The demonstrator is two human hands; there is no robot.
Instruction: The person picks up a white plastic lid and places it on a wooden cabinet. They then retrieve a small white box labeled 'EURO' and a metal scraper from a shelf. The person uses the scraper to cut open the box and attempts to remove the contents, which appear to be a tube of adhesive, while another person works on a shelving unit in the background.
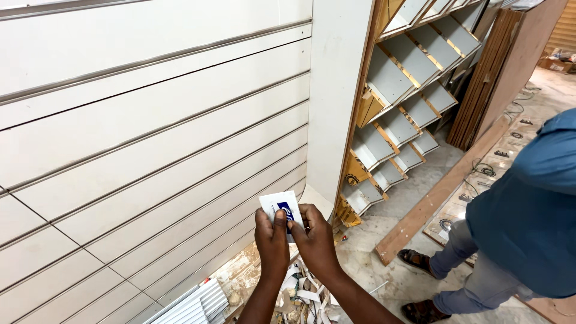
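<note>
While both hands meet right in front of the camera, the left hand (273,240) and the right hand (315,240) are pinching the same small white card (281,205) between thumbs and fingers, each closed on its lower edge. It's a flat, roughly rectangular bit of card or sticker, white with a dark blue patch of print near the bottom where the thumbs cover it, top left corner tilted up a little. It's held up in the air just in front of the lower part of the slatted wall panel (150,138), near that panel's right edge, and I can't tell whether it touches the panel.

Down below the wrists there's a heap of torn white paper scraps (303,297) on the floor, and a stack of white ribbed strips (195,306) lying at the foot of the panel.

Off to the right a second person stands in a blue shirt (528,216), grey trousers and sandals, next to a long wooden plank (441,192) on the stone floor.

Further back, a tilted display rack (402,102) with rows of white-faced shelves leans beside brown boards (489,78).
</note>
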